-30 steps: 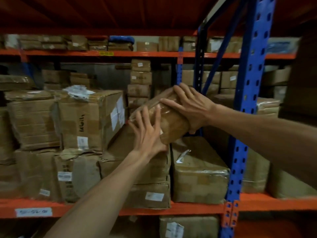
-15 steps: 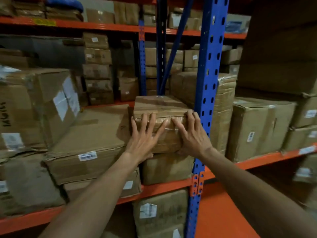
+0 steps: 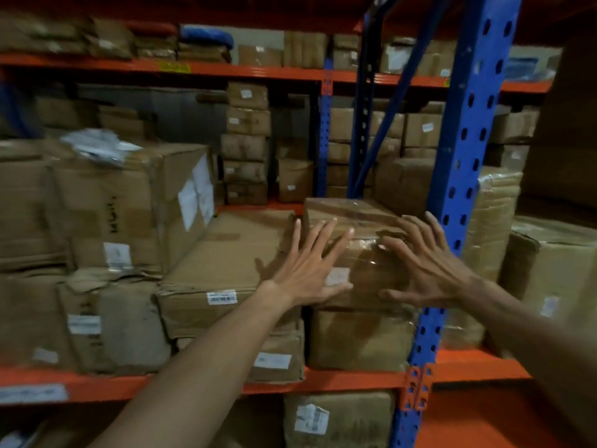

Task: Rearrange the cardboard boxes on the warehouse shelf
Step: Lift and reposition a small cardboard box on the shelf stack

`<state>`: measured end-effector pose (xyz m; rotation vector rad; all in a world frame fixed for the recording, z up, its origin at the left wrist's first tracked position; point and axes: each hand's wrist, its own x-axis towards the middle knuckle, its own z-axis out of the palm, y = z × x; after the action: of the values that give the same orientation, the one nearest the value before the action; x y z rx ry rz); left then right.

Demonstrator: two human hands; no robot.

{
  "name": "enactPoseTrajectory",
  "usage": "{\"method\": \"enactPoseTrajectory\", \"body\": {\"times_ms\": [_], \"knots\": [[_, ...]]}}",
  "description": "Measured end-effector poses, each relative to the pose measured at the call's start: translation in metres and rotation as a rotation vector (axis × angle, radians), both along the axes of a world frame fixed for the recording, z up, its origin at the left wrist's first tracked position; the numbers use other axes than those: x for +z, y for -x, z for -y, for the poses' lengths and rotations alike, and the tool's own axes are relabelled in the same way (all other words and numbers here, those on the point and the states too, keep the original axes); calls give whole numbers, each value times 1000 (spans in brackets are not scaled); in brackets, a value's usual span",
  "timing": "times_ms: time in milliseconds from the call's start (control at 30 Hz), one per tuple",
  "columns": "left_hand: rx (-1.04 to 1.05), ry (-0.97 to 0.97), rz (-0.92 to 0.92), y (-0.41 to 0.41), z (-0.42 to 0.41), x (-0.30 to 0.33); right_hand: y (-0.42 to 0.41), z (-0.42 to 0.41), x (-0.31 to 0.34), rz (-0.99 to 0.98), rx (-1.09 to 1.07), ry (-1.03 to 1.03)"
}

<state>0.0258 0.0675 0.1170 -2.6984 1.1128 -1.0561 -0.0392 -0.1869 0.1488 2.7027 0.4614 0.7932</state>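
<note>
A small plastic-wrapped cardboard box (image 3: pixel 358 221) rests on top of a larger wrapped box (image 3: pixel 358 341) on the orange shelf (image 3: pixel 339 381), just left of the blue upright. My left hand (image 3: pixel 310 270) is spread flat over its left front corner. My right hand (image 3: pixel 426 263) hovers with spread, curled fingers at its right front face; whether it touches the box is unclear. Neither hand grips anything. A wide flat carton (image 3: pixel 226 263) lies tilted directly to the left of the small box.
A blue perforated upright (image 3: pixel 458 195) stands right of the box. A big labelled carton (image 3: pixel 129 205) and crushed boxes (image 3: pixel 113 321) fill the left. More stacked boxes (image 3: pixel 247 143) sit behind, wrapped ones (image 3: pixel 549 263) to the right, another box (image 3: pixel 339 418) below.
The small box went from held tilted in the air to resting on the wrapped box. Both hands have since loosened from its front face, fingers spreading apart.
</note>
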Motion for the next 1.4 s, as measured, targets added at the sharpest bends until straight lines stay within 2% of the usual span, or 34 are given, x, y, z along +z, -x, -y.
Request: {"method": "enactPoseTrajectory", "body": {"times_ms": [167, 300, 433, 500, 600, 667, 767, 833, 867, 900, 1000, 1100, 1267, 1400], "knots": [[299, 439, 155, 5, -62, 36, -24, -42, 64, 151, 189, -3], [529, 704, 183, 17, -128, 45, -47, -122, 101, 156, 250, 149], [711, 1139, 2, 21, -203, 38, -66, -228, 126, 221, 357, 370], [758, 1239, -120, 19, -238, 33, -67, -282, 134, 265, 404, 439], [729, 1255, -334, 15, -268, 23, -62, -357, 147, 326, 420, 575], [689, 1218, -406, 12, -274, 12, -61, -403, 150, 398, 424, 727], [617, 1177, -298, 9, -276, -4, -74, -453, 140, 506, 315, 963], [590, 1192, -249, 6, -275, -7, -79, -476, 137, 605, 149, 1073], [585, 1186, -240, 5, -275, -7, -83, -487, 139, 594, 121, 1177], [584, 1175, -231, 3, -274, -7, -90, -496, 141, 499, 131, 1261], [576, 1145, -217, -1, -276, -9, -96, -507, 144, 250, 96, 1174], [585, 1104, -195, 0, -280, -8, -90, -503, 146, 143, 122, 1118], [604, 960, -129, 4, -268, 3, -72, -450, 161, 189, 219, 1039], [562, 645, 5, 3, -247, 16, -66, -369, 159, 206, 204, 799]]}}
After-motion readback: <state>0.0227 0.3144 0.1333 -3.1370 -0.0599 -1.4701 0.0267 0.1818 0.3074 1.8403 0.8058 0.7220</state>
